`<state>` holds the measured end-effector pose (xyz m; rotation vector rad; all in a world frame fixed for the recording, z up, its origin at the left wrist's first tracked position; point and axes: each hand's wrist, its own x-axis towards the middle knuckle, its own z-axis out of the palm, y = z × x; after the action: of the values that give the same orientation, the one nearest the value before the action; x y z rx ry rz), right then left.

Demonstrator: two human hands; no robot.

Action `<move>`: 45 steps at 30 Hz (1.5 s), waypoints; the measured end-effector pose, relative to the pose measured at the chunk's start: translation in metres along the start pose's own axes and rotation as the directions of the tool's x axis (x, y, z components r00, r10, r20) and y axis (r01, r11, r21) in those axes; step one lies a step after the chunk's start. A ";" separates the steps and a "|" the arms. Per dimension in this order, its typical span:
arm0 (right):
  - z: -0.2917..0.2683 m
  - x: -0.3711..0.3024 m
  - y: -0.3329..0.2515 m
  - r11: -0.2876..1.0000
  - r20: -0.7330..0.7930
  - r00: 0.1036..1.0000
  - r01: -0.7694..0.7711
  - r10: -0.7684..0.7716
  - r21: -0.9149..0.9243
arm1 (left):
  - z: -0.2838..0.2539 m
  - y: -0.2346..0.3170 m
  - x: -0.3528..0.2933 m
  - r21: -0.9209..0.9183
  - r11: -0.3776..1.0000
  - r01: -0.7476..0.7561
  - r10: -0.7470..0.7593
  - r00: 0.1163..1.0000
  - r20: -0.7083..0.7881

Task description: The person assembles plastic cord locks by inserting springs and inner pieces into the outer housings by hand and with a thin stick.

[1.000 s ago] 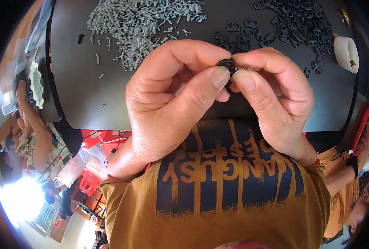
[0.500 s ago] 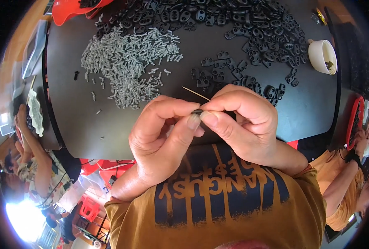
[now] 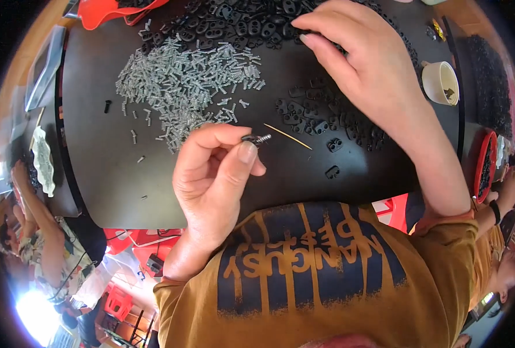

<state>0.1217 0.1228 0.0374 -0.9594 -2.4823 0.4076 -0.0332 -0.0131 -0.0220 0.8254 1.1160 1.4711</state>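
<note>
My left hand (image 3: 214, 174) pinches a small black plastic cord-lock piece (image 3: 249, 138) between thumb and forefinger. A metal spring (image 3: 263, 139) sticks out from its right end. Farther up, my right hand (image 3: 362, 55) reaches over the heap of black two-hole cord-lock pieces (image 3: 257, 24). Its thumb and forefinger are apart, with the tips close to pieces in the heap; I cannot make out anything held. A thin wooden toothpick (image 3: 288, 136) lies on the table, right of the left hand. Left of the heap is a pile of small metal springs (image 3: 176, 87).
More black pieces (image 3: 312, 107) lie scattered under my right forearm. A white cup (image 3: 440, 83) stands at the right, a red tray (image 3: 109, 13) at the far left. One black pin (image 3: 107, 106) lies left of the springs. Other people sit at both sides.
My right hand has left the piece that both hands held and moved up to the black heap. My left hand keeps its hold; the spring at the piece's end now shows.
</note>
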 end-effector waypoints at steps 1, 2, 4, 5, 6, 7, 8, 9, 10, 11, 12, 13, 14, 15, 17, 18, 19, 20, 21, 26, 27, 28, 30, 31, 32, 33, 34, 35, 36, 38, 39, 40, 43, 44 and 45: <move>0.002 0.003 0.002 1.000 0.001 1.000 0.003 -0.003 -0.006 | 0.000 0.000 -0.001 0.034 0.999 -0.039 0.038 0.999 0.014; 0.006 0.007 0.008 0.994 0.034 0.998 0.052 -0.049 -0.096 | -0.001 0.001 -0.002 0.067 0.995 -0.078 0.076 0.997 0.029; 0.012 0.016 0.015 0.983 0.129 0.990 0.086 -0.065 -0.162 | -0.003 0.001 -0.003 0.048 0.997 -0.065 0.063 0.998 0.027; 0.014 0.018 0.016 0.983 0.131 0.989 0.090 -0.069 -0.162 | -0.004 0.001 -0.004 0.034 0.998 -0.048 0.047 0.999 0.027; 0.015 0.019 0.017 0.978 0.138 0.986 0.115 -0.092 -0.171 | -0.005 0.001 -0.004 0.032 0.998 -0.048 0.048 0.999 0.025; 0.015 0.021 0.017 0.973 0.147 0.982 0.142 -0.116 -0.179 | -0.006 0.001 -0.005 0.019 0.998 -0.054 0.054 0.998 0.037; 0.015 0.022 0.017 0.973 0.151 0.982 0.145 -0.118 -0.180 | -0.007 0.001 -0.005 0.005 0.998 -0.060 0.059 0.997 0.051; 0.014 0.024 0.016 0.977 0.179 0.978 0.135 -0.105 -0.163 | -0.007 0.002 -0.005 0.003 0.998 -0.059 0.059 0.997 0.049; 0.014 0.026 0.015 0.981 0.207 0.974 0.124 -0.092 -0.147 | -0.008 0.003 -0.005 0.006 0.998 -0.055 0.054 0.997 0.061; 0.014 0.025 0.016 0.981 0.209 0.974 0.123 -0.091 -0.147 | -0.009 0.003 -0.005 0.010 0.999 -0.050 0.049 0.996 0.074; 0.014 0.024 0.017 0.978 0.208 0.970 0.159 -0.129 -0.134 | -0.009 0.004 -0.005 0.009 0.999 -0.048 0.047 0.996 0.074; 0.014 0.024 0.018 0.973 0.207 0.964 0.194 -0.166 -0.121 | -0.010 0.005 -0.005 0.007 0.999 -0.035 0.035 0.997 0.074; 0.013 0.025 0.017 0.974 0.209 0.964 0.193 -0.166 -0.120 | -0.010 0.005 -0.005 0.006 1.000 -0.022 0.022 0.997 0.073; 0.011 0.026 0.016 0.979 0.256 0.954 0.186 -0.159 -0.085 | -0.010 0.005 -0.005 0.005 1.000 -0.021 0.020 0.997 0.072; 0.012 0.028 0.015 0.983 0.303 0.941 0.175 -0.152 -0.050 | -0.012 0.006 -0.005 0.020 1.000 -0.016 0.015 0.997 0.070; 0.014 0.029 0.016 0.976 0.309 0.935 0.203 -0.171 -0.073 | -0.012 0.006 -0.004 0.020 1.000 -0.015 0.013 0.997 0.070; 0.015 0.029 0.017 0.969 0.315 0.930 0.229 -0.188 -0.098 | -0.013 0.006 -0.004 0.022 1.000 -0.013 0.011 0.998 0.069; 0.014 0.030 0.016 0.969 0.316 0.931 0.226 -0.186 -0.098 | -0.013 0.006 -0.003 0.023 1.000 -0.011 0.010 0.998 0.068; 0.013 0.033 0.015 0.983 0.331 0.934 0.169 -0.135 -0.075 | -0.012 0.007 -0.002 0.023 1.000 -0.010 0.008 0.998 0.069; 0.015 0.038 0.013 0.987 0.386 0.920 0.118 -0.067 -0.110 | -0.015 0.006 -0.001 0.039 0.999 0.000 -0.002 0.999 0.043; 0.015 0.039 0.013 0.988 0.401 0.915 0.108 -0.055 -0.111 | -0.015 0.006 -0.002 0.039 0.999 0.001 -0.003 0.999 0.043; 0.015 0.040 0.013 0.989 0.415 0.909 0.099 -0.044 -0.112 | -0.015 0.006 -0.002 0.047 0.999 0.004 -0.006 0.999 0.037; 0.013 0.042 0.014 0.990 0.444 0.896 0.078 -0.019 -0.114 | -0.014 0.007 -0.002 0.055 0.998 0.009 -0.010 0.999 0.032; 0.013 0.042 0.014 0.991 0.458 0.889 0.069 -0.008 -0.117 | -0.014 0.006 -0.002 0.046 0.999 0.008 -0.009 0.999 0.036; 0.012 0.042 0.014 0.991 0.457 0.889 0.069 -0.008 -0.117 | -0.014 0.006 -0.002 0.036 0.999 0.007 -0.009 0.999 0.040; 0.010 0.042 0.013 0.996 0.467 0.884 0.041 0.003 -0.083 | -0.014 0.005 -0.001 0.036 0.999 0.007 -0.008 0.999 0.040; 0.009 0.042 0.014 0.999 0.479 0.878 0.015 0.009 -0.047 | -0.013 0.006 -0.001 0.037 0.999 0.009 -0.010 0.999 0.033; 0.008 0.041 0.015 0.999 0.480 0.877 0.018 0.005 -0.044 | -0.012 0.006 -0.001 0.038 0.999 0.010 -0.011 1.000 0.025; 0.006 0.039 0.018 0.998 0.473 0.881 0.051 -0.023 -0.046 | -0.012 0.005 -0.001 0.040 0.999 0.010 -0.011 1.000 0.021; 0.004 0.040 0.020 0.996 0.465 0.884 0.077 -0.043 -0.054 | -0.012 0.004 0.000 0.024 1.000 0.019 -0.019 0.999 0.032; 0.003 0.044 0.020 0.997 0.514 0.858 0.039 -0.001 -0.063 | -0.012 0.004 0.000 0.024 1.000 0.019 -0.020 0.999 0.034; 0.002 0.046 0.019 0.997 0.561 0.827 0.003 0.039 -0.073 | -0.011 0.004 0.000 0.031 0.999 0.023 -0.024 0.999 0.035; 0.000 0.047 0.019 0.992 0.567 0.822 0.026 0.049 -0.123 | -0.010 0.004 0.000 0.030 0.999 0.028 -0.029 0.999 0.031; 0.000 0.047 0.019 0.992 0.568 0.822 0.026 0.049 -0.123 | -0.009 0.004 0.000 0.022 0.999 0.028 -0.028 0.999 0.027; 0.000 0.047 0.018 0.991 0.555 0.831 0.030 0.047 -0.128 | -0.009 0.004 0.000 0.021 0.999 0.028 -0.029 0.999 0.027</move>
<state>0.1008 0.1684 0.0432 -1.0124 -3.0670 0.6061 -0.0433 -0.0149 -0.0208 0.8386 1.1198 1.4223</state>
